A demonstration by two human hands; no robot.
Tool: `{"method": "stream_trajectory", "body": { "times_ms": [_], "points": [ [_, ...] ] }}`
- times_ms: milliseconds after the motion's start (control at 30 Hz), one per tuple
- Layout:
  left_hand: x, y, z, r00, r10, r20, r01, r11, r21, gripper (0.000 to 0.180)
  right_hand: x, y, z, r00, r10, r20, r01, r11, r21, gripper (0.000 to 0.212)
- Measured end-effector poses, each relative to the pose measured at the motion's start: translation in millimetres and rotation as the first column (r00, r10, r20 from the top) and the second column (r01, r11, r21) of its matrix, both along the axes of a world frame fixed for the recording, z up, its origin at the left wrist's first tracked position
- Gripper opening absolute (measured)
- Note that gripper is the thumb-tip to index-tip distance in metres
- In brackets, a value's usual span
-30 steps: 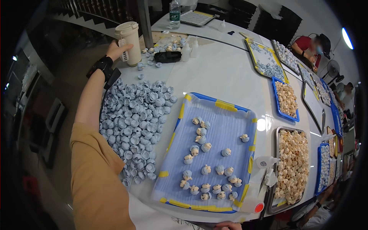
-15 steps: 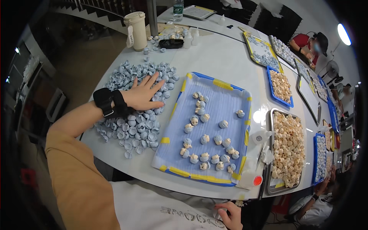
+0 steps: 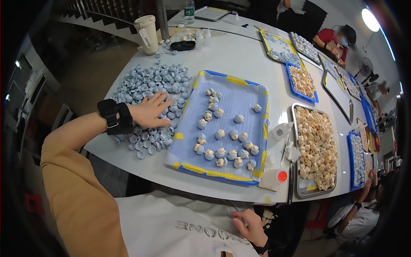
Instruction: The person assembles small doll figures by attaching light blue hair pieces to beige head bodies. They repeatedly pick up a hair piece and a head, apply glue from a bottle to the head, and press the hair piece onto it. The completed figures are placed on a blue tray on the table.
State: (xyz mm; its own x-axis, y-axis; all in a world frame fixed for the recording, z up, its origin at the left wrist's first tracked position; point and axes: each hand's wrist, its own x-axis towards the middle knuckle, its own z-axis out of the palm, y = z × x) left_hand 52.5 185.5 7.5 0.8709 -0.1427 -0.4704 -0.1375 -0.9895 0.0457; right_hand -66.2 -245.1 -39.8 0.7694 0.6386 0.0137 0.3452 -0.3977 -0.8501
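Bench across the frame; at centre, a lined blue tray, its yellow tape probably anchoring the sheet. Left of it, pale-blue cup-shaped pieces lie heaped, presumably for easy reach, beneath the left hand, flat with fingers spread. Right hand, lower centre: loosely curled, contents indeterminable. Blue-capped doll heads dot the tray.

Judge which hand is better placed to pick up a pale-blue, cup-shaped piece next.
Left, I'd judge: the left hand is spread over the heap of pale-blue, cup-shaped pieces, while the right hand is low and away from it.
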Motion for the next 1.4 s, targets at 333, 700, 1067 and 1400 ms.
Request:
{"method": "stream_trajectory", "body": {
  "times_ms": [333, 700, 1067, 1400],
  "points": [
    [-61, -17, 31, 0.994, 0.106, -0.009, -0.106, 0.980, -0.167, 0.085, 0, -12, -11, 0.999, -0.028, -0.026, 0.028, 0.999, 0.027, 0.015],
    [-79, -8, 11, 0.924, 0.130, 0.358, -0.007, 0.946, -0.324, 0.055, 6, -29, 2, 0.987, -0.081, 0.137, 0.067, 0.992, 0.105, 0.014],
    [-127, -36, -18, 0.885, 0.249, 0.392, -0.206, 0.967, -0.149, 0.087, 92, -163, 26, 0.626, -0.469, 0.623, 0.737, 0.618, -0.274, 0.042],
    [-147, -29, -51, 0.708, 0.272, 0.652, -0.165, 0.961, -0.221, 0.078, 110, -176, 1, 0.597, -0.391, 0.701, 0.772, 0.518, -0.368, 0.044]
  ]
}}
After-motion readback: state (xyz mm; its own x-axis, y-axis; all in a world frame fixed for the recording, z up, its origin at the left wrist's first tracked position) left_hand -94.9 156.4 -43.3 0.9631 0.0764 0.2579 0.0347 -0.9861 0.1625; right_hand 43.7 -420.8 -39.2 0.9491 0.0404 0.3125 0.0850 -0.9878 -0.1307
